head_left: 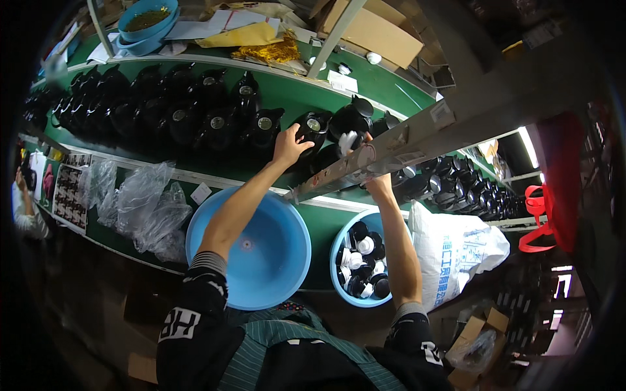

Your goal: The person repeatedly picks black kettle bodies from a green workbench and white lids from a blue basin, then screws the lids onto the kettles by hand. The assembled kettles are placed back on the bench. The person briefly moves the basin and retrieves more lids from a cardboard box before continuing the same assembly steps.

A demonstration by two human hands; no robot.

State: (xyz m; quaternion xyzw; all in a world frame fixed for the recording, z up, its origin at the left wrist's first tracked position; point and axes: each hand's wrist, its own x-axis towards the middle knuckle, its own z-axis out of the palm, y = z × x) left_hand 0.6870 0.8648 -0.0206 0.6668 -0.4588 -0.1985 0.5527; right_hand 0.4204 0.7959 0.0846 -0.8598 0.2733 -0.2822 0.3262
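Observation:
Glossy black jugs stand in rows along the green bench. My left hand [291, 146] curls its fingers and thumb around the near left side of one black jug [313, 125] with a round pale label on top. To the right, my right hand [378, 185] reaches behind a slanting metal beam, which hides most of its fingers. Beside its visible fingertips is a small blurred white piece [348, 142], which it seems to hold above the jugs. Below that forearm, a small blue basin [336, 277] contains several black-and-white stopper-like parts [365, 245].
The metal beam [404, 144] crosses the bench between my hands. Nearest my body is a large blue basin [261, 274]. Clear plastic bags [149, 207] lie left, a white woven sack [450, 251] right. Stacked blue bowls [147, 32] and a cardboard box [375, 32] occupy the upper shelf.

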